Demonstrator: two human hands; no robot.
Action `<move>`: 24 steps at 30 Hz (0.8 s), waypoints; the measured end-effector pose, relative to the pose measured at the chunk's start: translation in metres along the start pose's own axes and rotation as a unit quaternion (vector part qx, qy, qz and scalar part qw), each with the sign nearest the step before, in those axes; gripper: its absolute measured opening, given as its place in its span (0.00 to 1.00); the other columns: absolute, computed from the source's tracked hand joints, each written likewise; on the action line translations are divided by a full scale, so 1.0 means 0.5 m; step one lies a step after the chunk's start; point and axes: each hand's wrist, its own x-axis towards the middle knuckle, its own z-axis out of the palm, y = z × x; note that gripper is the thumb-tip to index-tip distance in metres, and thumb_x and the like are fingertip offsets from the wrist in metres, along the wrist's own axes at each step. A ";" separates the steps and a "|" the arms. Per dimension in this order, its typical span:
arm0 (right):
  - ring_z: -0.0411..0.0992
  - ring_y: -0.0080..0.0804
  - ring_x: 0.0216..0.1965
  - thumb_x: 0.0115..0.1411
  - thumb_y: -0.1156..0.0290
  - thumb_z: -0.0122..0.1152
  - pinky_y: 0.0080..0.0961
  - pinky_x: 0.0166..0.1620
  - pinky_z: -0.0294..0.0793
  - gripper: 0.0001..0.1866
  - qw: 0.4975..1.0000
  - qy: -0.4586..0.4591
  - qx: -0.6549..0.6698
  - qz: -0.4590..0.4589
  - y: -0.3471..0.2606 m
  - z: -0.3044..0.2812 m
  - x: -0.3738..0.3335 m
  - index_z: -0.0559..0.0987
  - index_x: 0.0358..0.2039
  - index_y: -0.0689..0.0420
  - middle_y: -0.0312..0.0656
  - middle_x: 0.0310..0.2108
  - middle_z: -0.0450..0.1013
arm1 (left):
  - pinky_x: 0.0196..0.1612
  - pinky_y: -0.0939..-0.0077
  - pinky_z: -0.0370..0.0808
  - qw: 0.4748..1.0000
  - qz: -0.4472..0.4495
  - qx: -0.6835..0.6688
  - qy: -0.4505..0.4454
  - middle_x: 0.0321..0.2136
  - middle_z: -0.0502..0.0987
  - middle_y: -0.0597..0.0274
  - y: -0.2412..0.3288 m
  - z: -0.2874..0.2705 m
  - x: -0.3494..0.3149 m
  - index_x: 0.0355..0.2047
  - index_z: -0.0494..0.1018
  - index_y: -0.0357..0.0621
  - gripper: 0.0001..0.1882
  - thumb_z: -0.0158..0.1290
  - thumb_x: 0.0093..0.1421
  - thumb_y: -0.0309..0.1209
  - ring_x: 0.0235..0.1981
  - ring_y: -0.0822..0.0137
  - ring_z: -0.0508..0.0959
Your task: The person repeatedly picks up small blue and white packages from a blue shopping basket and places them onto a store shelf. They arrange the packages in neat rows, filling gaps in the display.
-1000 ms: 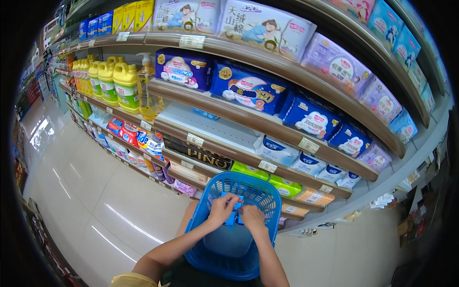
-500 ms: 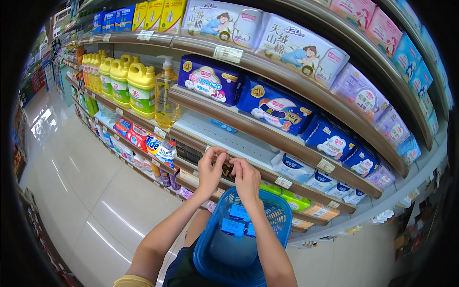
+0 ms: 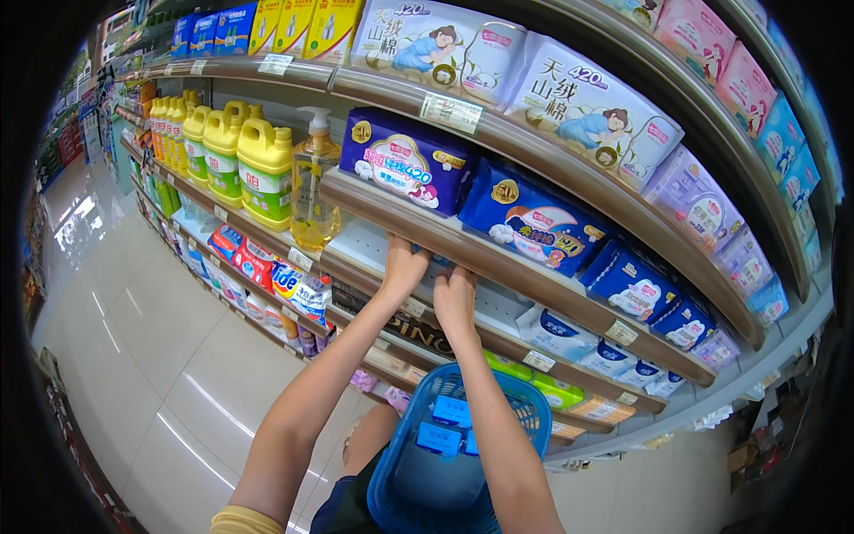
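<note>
Both of my arms reach forward into a grey shelf (image 3: 498,310), under the brown edge of the shelf above. My left hand (image 3: 406,267) goes in deeper, its fingertips hidden beneath that upper edge. Just to its right and nearer me, my right hand (image 3: 455,301) is over the shelf's front part with its fingers bent forward and mostly hidden. A sliver of blue shows between the hands, too little to name. Below my right forearm is a blue plastic basket (image 3: 381,485), holding several small blue packs (image 3: 438,440).
Left of my hands stand a clear pump bottle of yellow liquid (image 3: 315,182) and yellow jugs (image 3: 264,173). Dark blue packs (image 3: 405,160) line the shelf above; white-and-blue packs (image 3: 556,334) sit to the right. Pale floor tiles (image 3: 178,356) lie at left.
Both hands have moved forward, from in front of the shelf edge to inside the shelf. The small blue pack seen at the shelf's back is now mostly hidden by them.
</note>
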 end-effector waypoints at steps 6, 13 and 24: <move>0.65 0.66 0.60 0.65 0.69 0.53 0.50 0.62 0.64 0.28 1.000 -0.012 0.007 0.027 0.008 0.019 0.019 0.64 0.63 0.68 0.69 0.59 0.65 | 0.64 0.57 0.64 0.992 -0.082 -0.058 -0.077 0.60 0.65 0.32 -0.033 0.000 0.022 0.59 0.67 0.31 0.29 0.58 0.58 0.27 0.63 0.36 0.65; 0.65 0.67 0.59 0.65 0.72 0.55 0.52 0.60 0.67 0.25 0.996 -0.010 0.081 0.039 -0.010 -0.003 -0.006 0.66 0.60 0.69 0.70 0.55 0.67 | 0.65 0.56 0.64 1.000 0.005 -0.010 -0.027 0.61 0.62 0.33 -0.038 -0.017 -0.009 0.61 0.63 0.30 0.35 0.59 0.52 0.18 0.62 0.34 0.64; 0.66 0.53 0.66 0.59 0.89 0.51 0.42 0.64 0.69 0.32 0.961 0.081 0.260 -0.049 -0.022 -0.033 -0.088 0.56 0.64 0.69 0.63 0.64 0.65 | 0.66 0.64 0.69 0.980 -0.016 -0.193 0.038 0.66 0.58 0.47 0.106 -0.056 -0.132 0.57 0.56 0.41 0.37 0.56 0.50 0.05 0.65 0.57 0.64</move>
